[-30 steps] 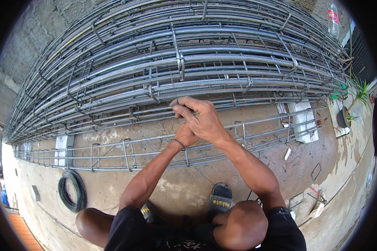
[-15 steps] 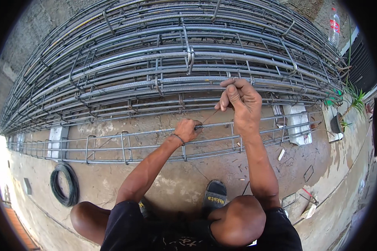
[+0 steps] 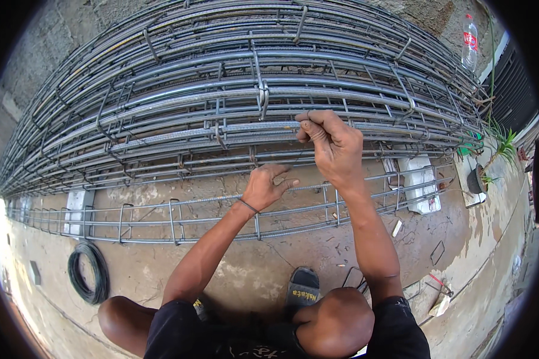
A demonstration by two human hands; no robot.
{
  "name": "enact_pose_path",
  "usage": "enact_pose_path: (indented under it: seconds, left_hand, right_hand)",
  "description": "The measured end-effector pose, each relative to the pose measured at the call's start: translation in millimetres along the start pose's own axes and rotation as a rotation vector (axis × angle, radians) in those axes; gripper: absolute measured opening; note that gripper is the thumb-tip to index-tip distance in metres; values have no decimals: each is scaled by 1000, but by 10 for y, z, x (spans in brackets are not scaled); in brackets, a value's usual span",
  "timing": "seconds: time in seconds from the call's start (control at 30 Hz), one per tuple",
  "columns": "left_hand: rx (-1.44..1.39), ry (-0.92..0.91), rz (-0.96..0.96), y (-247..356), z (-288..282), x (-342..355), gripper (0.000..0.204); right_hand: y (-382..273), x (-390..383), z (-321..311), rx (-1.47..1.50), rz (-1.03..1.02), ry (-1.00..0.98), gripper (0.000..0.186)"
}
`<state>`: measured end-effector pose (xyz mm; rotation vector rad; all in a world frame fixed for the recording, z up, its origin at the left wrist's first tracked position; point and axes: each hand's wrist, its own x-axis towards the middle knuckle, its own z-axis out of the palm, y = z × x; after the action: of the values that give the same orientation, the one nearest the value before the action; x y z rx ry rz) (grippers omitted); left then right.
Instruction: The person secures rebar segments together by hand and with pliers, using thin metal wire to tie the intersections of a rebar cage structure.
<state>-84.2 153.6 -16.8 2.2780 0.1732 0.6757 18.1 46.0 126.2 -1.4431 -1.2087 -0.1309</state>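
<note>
My left hand (image 3: 266, 188) is over the upper bar of a long, narrow rebar cage (image 3: 215, 221) on the ground. Thumb and forefinger are spread, with nothing seen between them. Higher and to the right, my right hand (image 3: 340, 146) is closed in a pinch in front of the stacked rebar cages (image 3: 179, 99). A thin strand of tie wire (image 3: 297, 157) shows faintly below its fingers; the pinched end is hidden. Square stirrups (image 3: 172, 221) join the small cage's long bars.
Pale blocks (image 3: 422, 185) sit beneath the cage near its ends. A dark wire coil (image 3: 88, 273) lies at the left. Loose stirrups (image 3: 438, 253) and a red-handled tool (image 3: 442, 286) are at the right. A plastic bottle (image 3: 469, 45) and a potted plant (image 3: 504, 143) stand beyond.
My left hand has opened, its thumb and forefinger now apart near the upper bar. My right hand, still pinched, has moved slightly left. The view has shifted slightly.
</note>
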Motion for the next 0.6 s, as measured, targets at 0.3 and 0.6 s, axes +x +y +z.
enact_pose_path:
  seconds: [0.3, 0.6]
  left_hand:
    - [-1100, 179, -407, -13, 193, -151, 25]
    - [-1287, 461, -510, 453, 177, 139, 20]
  right_hand:
    - [51, -2, 157, 373, 225, 86, 10]
    - [3, 217, 131, -23, -135, 179, 4]
